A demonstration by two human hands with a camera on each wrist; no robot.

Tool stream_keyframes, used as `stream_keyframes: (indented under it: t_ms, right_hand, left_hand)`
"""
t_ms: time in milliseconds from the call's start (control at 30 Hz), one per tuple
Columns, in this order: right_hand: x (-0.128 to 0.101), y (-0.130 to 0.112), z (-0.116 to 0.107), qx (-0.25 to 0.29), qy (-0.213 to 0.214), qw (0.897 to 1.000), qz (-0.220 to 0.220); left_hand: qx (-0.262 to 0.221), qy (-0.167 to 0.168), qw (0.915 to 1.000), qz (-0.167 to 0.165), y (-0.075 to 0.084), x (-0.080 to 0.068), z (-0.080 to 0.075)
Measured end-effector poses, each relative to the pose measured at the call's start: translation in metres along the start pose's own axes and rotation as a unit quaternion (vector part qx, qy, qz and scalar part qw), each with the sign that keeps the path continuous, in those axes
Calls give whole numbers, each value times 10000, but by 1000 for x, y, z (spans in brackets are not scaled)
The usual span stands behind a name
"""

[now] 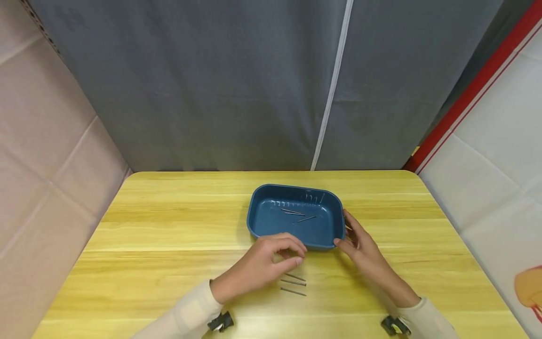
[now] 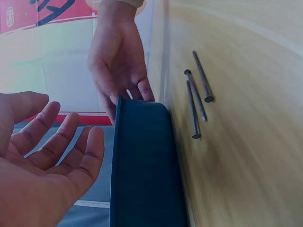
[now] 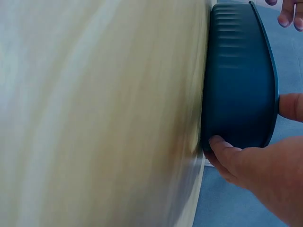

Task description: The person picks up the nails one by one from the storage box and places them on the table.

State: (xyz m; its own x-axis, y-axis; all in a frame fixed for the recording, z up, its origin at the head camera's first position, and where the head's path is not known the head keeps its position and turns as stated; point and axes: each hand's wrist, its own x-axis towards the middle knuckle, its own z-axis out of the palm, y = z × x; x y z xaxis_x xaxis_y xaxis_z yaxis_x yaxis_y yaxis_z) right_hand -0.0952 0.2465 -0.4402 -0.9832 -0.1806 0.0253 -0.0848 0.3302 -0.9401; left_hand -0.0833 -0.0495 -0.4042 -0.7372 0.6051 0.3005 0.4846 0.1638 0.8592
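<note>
No readable text, label, brand or number anywhere. Only cut-off dark blue strokes on a red-and-white poster (image 2: 42, 14) in the left wrist view, too partial to read. Part of an orange-and-red drawing on the white wall panel (image 1: 529, 287) in the head view, without letters. Nothing printed on the blue tray (image 1: 271, 221) or the wooden table (image 1: 169, 235).

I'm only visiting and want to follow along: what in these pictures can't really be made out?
- Head view: nails inside the blue tray are too small to count surely.
- Head view: the left hand covers the table beneath its fingers; any nail there is hidden. Three nails on the table show nearer the person.
- Right wrist view: the tray's wall hides its inside, and the right hand is cut off by the edge.
- Both wrist views: the tabletop is blurred.
</note>
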Motion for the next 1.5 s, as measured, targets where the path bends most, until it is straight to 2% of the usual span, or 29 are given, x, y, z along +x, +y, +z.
stream_keyframes:
  t_ms: [233,433,800,1000,1500]
  right_hand:
    - [-2,1,-1,391,46,9992,115]
    - [-4,2,-2,749,86,9969,214]
    - [-3,3,-3,899,131,9955,277]
    - [-4,3,-3,935,123,9952,274]
    - [-3,2,1,820,129,9960,339]
  left_hand:
    - [-452,215,9970,-598,3,8,-9]
    - [-743,330,9915,-1015,-3,15,-14]
    - [-881,395,9883,-1183,-11,34,-23]
    - [-1065,465,9824,-1466,-19,42,-26]
    - [-874,505,9799,-1720,-31,52,-30]
